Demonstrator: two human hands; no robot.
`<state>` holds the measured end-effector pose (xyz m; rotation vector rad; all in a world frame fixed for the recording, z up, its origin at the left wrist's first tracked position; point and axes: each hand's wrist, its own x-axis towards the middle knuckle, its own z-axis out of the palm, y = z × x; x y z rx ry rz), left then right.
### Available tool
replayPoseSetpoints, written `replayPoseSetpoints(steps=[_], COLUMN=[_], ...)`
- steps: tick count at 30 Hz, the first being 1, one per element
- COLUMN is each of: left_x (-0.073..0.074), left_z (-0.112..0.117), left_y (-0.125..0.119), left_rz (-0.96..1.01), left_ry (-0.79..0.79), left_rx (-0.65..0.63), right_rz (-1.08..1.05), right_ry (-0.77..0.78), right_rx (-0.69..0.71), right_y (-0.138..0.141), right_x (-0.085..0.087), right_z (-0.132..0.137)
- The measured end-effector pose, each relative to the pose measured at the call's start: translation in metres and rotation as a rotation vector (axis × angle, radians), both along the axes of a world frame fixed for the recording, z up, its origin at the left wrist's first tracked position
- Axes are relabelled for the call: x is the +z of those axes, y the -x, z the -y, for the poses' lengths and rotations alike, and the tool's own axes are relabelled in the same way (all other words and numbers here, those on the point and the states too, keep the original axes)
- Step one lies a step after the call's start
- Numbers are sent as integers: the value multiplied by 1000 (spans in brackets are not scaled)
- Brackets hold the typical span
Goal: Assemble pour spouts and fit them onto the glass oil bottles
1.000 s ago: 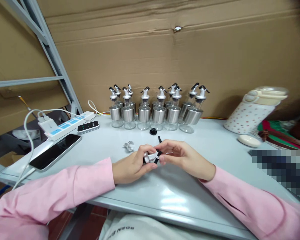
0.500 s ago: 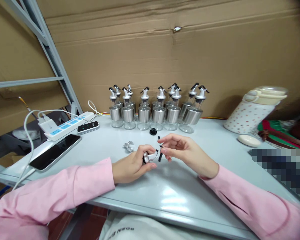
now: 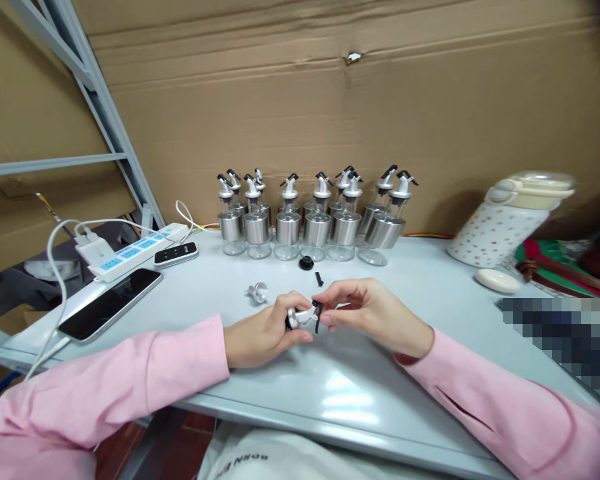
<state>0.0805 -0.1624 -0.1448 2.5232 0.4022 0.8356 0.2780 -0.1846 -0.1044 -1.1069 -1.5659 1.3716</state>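
Between the thumb and fingers of my left hand (image 3: pixel 273 327) is a silver-white pourer spout (image 3: pixel 303 316), lying on its side with its tip to the right. My right hand (image 3: pixel 363 307) pinches a small black flip cap (image 3: pixel 319 316) right at the spout's tip. The cap touches or overlaps the tip; whether it is fastened I cannot tell. Just beyond my fingers a second small black piece (image 3: pixel 319 279) lies on the table. A black stopper (image 3: pixel 307 263) stands behind it, and a loose silver spout part (image 3: pixel 257 292) rests beyond my left hand.
Several glass-and-steel oil bottles (image 3: pixel 288 230) with pourer tops line the back of the table (image 3: pixel 380 413). At left are a phone (image 3: pixel 113 305), a small black device (image 3: pixel 177 254) and a power strip (image 3: pixel 140 252). A dotted tumbler (image 3: pixel 500 223) and a cream oval object (image 3: pixel 499 281) stand at right.
My right hand has moved slightly left, bringing the black cap against the spout's tip. The other black piece now shows separately on the table. My left hand holds its place.
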Motion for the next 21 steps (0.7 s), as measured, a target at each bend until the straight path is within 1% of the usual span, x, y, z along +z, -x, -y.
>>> replayPoseSetpoints(steps=[5,11,14,17,21], left_x=[-4,-3,-3,-5,-5], left_z=[-1,0,0,-1,0], left_y=[0,0,0,0,-1], left_rz=[24,98,94,65,56], left_ry=[-5,-66,-88,-74,-58], left_rx=[-60,-99,-104,-93,-85], right_rz=[-15,-19,23,58,114], right_ry=[-3,-95,-119,-152,-245], right_rx=[-17,-10,7,19,18], right_y=[4,5,4,3,3], right_x=[-4,-10,-11,-12,-13], right_z=[2,5,5,5,4])
